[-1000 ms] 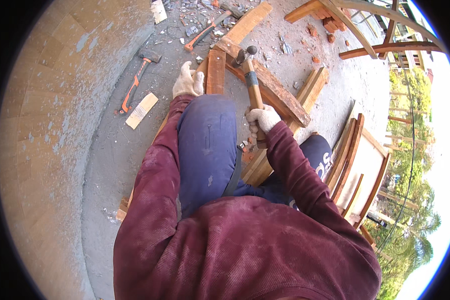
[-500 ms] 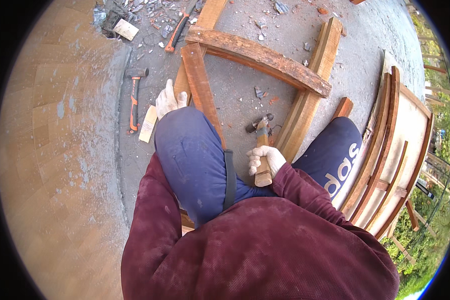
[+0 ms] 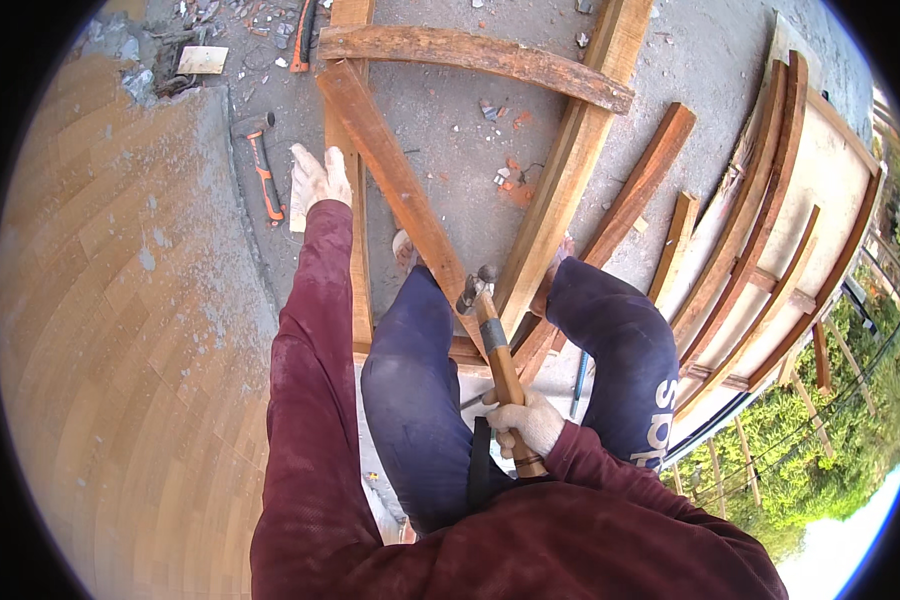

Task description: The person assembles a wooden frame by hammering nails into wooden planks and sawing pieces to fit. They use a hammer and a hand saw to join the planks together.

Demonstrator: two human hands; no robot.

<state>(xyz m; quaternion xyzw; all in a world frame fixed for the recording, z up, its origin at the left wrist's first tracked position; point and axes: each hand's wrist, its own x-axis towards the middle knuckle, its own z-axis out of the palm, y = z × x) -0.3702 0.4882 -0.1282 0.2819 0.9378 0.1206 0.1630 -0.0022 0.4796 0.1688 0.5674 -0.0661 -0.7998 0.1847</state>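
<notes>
In a whitish work glove, my left hand [image 3: 322, 178] reaches forward with its fingers stretched apart, next to the left wooden beam [image 3: 362, 280] of a timber frame. It holds nothing that I can see. My gloved right hand [image 3: 532, 425] is wrapped round the lower part of a hammer's wooden handle [image 3: 504, 370]. The metal hammer head [image 3: 478, 285] is uppermost, over the near end of a slanting reddish board [image 3: 400, 190]. A rough-edged crosspiece [image 3: 470, 55] lies across the frame's far part, and a paler beam [image 3: 565, 190] forms the right side.
An orange-and-black hammer [image 3: 265, 175] lies left of my left hand. Another orange-handled tool [image 3: 303, 40] is farther ahead. Rubble and a pale tile piece [image 3: 202, 60] lie at the far left. Loose timbers [image 3: 642, 180] and a curved wooden panel [image 3: 780, 270] are on the right.
My left arm has stretched out, and that hand stays beside the left beam. My right hand has drawn the hammer nearer my body. My legs have shifted, and more of the frame's near end shows.
</notes>
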